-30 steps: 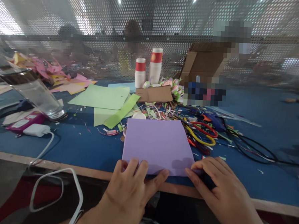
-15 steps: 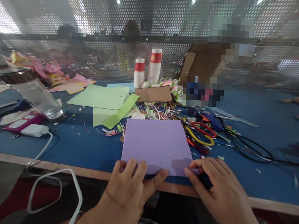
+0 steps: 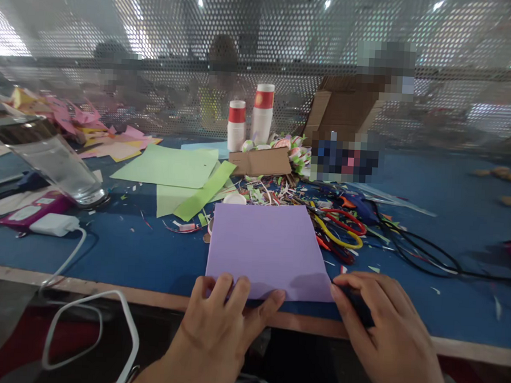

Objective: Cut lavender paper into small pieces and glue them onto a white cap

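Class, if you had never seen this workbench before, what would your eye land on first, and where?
Probably the purple sheet, near the front edge of the blue table, with the left hand on it and the right hand at its near right corner. Next come two stacks of red-and-white cups standing beyond it, and red and yellow handles by its right side.

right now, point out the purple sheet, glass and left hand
Purple sheet [image 3: 263, 246]: head view, middle of its upper face.
Glass [image 3: 64, 167]: head view, clear side wall.
Left hand [image 3: 218, 327]: head view, back of the hand.
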Tool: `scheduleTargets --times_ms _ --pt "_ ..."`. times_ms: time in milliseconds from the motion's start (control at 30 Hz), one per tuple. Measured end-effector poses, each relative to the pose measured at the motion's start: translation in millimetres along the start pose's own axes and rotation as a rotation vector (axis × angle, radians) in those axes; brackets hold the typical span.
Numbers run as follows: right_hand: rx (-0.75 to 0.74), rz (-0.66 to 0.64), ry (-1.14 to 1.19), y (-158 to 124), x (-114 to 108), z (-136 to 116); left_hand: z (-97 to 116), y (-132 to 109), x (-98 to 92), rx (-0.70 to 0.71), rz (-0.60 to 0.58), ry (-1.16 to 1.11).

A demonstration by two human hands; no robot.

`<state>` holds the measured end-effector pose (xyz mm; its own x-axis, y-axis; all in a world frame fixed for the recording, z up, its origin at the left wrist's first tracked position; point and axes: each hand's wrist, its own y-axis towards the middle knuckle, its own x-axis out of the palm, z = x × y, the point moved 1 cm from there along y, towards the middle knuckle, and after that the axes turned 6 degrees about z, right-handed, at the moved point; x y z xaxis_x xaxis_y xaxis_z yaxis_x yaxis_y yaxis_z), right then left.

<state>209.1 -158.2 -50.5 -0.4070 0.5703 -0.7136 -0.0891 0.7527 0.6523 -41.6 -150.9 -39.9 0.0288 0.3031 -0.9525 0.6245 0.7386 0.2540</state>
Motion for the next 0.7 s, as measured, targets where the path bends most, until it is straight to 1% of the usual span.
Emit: scheduleTargets --times_ms 33,67,133,200,233,267,300,433,500,600,700 --pt "-0.029 0.021 -0.013 -2.3 -1.9 -3.7 0.0 0.1 1.7 0.006 0.015 0.004" --pt "-0.072 0.013 -0.021 -5.1 -3.2 -7.9 0.0 0.1 3.1 0.017 0.035 0.006" --pt "-0.175 -0.039 -0.035 -11.3 -3.5 -16.9 0.1 -0.1 4.0 0.031 0.058 0.002" --pt "-0.252 -0.071 -0.048 -17.1 -0.5 -25.5 0.4 -1.2 3.4 0.021 0.045 -0.005" --pt "-0.265 -0.044 -0.054 -19.4 1.8 -29.3 0.5 -2.0 3.0 0.011 0.034 -0.009" --pt "-0.26 0.013 -0.061 -21.3 4.4 -32.6 0.7 -3.1 2.8 0.004 0.026 -0.011" --pt "-0.264 0.029 -0.067 -23.1 7.7 -35.7 0.9 -4.2 3.1 -0.001 0.027 -0.009" --pt "-0.338 -0.014 -0.113 -29.1 19.8 -44.1 1.3 -6.7 6.1 0.026 0.122 0.029" --pt "-0.348 -0.025 -0.132 -31.6 22.7 -45.2 1.0 -5.8 6.8 0.048 0.125 0.057" --pt "-0.35 -0.011 -0.128 -34.1 23.2 -44.4 0.6 -4.2 6.3 0.079 0.133 0.086" --pt "-0.338 -0.004 -0.133 -34.9 21.3 -43.0 0.0 -5.8 8.2 0.064 0.185 0.082"
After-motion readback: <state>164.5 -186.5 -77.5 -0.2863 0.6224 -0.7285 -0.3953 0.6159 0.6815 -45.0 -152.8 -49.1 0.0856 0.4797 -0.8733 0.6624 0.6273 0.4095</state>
